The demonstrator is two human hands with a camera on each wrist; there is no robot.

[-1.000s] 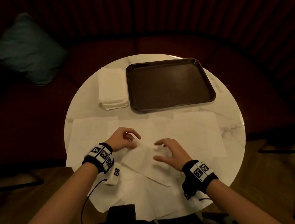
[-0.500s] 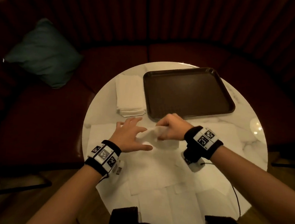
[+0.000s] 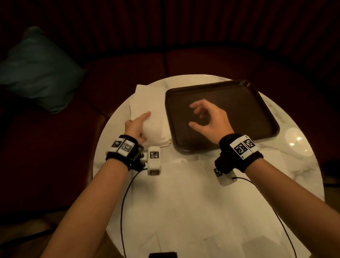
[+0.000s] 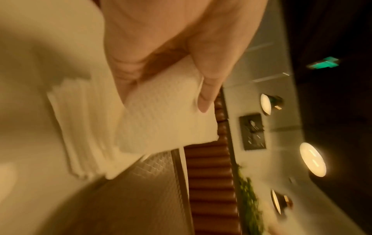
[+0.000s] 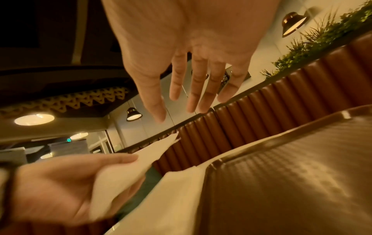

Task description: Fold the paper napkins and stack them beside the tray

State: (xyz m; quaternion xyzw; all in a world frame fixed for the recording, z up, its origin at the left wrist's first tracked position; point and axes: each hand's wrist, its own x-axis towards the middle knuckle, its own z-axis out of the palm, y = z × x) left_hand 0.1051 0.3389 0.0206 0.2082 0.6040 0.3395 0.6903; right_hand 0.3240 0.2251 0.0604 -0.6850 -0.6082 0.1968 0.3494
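The left hand [image 3: 137, 127] is holding 1 folded napkin [image 3: 154, 130] between thumb and fingers, just above the stack of folded napkins [image 3: 147, 98]. In the left wrist view the thumb and fingers [image 4: 207, 89] are pinching the napkin's near edge, and its free end is hanging over the layered edges of the stack [image 4: 80, 127] below. Whether the napkin is already touching the stack cannot be told; the view is blurred.

The stack is lying on the round white marble table [image 3: 296, 169], just beside the left edge of the dark brown tray [image 3: 263, 118]. The right wrist view is showing the stack [image 5: 161, 198] running along the tray's raised rim [image 5: 251, 147], with the left hand [image 5: 56, 187] and its napkin [image 5: 120, 178] raised to the left of it.

The right hand [image 3: 210, 119] is hovering over the tray, grasping nothing. Its fingers [image 5: 197, 89] are spread and relaxed, with the thumb set apart from them.

Unfolded napkins [image 3: 190, 201] are lying flat and overlapping across the near half of the table, beneath both forearms. Both wrists are wearing black bands with square printed markers, and 1 thin black cable is trailing from each.

A dark red padded bench is curving round the far side of the table, with 1 teal cushion [image 3: 35, 69] resting on it at the left.
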